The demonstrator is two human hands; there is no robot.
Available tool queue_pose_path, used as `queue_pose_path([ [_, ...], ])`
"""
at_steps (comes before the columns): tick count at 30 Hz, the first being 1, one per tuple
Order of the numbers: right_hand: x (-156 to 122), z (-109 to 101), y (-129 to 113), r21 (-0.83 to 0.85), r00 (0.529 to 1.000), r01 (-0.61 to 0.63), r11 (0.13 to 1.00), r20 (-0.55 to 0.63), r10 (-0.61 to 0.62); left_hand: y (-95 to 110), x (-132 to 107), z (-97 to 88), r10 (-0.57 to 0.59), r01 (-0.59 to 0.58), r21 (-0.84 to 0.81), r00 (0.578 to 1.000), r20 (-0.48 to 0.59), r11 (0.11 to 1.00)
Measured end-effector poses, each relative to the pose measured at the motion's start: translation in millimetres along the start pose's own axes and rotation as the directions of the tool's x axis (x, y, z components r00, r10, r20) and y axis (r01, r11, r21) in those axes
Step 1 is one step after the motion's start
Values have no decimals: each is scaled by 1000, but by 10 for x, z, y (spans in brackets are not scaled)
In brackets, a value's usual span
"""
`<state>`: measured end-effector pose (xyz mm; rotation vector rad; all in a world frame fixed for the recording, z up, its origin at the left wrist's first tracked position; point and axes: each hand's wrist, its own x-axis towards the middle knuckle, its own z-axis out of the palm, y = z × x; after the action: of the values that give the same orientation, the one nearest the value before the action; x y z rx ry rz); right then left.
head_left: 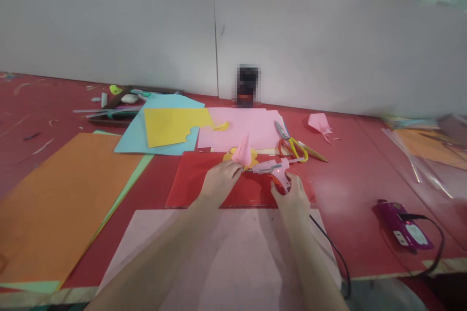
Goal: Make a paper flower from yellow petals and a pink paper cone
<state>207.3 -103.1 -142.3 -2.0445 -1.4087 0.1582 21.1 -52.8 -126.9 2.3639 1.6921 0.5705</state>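
Note:
My left hand (220,180) pinches a small pink paper cone (242,151), holding it point-up over a yellow paper piece (230,156) on a red sheet (189,180). My right hand (291,195) is wrapped round the handle of a pink hot glue gun (272,168). The gun's nozzle points left at the base of the cone. A black cord (333,250) trails from the gun toward the table's near edge.
Scissors with yellow and red handles (292,145) lie right of the cone beside a pencil (314,153). Pink (255,126), yellow (171,125), light blue (131,138) and orange (54,199) sheets lie around. A purple power adapter (403,227) sits at the right. A white wall (146,29) stands behind.

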Motion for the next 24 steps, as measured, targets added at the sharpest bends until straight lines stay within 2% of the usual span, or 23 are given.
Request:
queue_pose_path([
  [10, -31, 7, -35, -63, 987, 123, 990, -97, -129, 29, 20, -22, -18, 16, 32, 998, 67, 999],
  [15, -59, 10, -23, -90, 981, 176, 980, -68, -182, 10, 20, 1, -3, -1, 56, 997, 76, 998],
  [24, -70, -5, -35, -83, 985, 163, 983, -49, -167, -5, 13, 19, 7, -12, 59, 997, 74, 998],
])
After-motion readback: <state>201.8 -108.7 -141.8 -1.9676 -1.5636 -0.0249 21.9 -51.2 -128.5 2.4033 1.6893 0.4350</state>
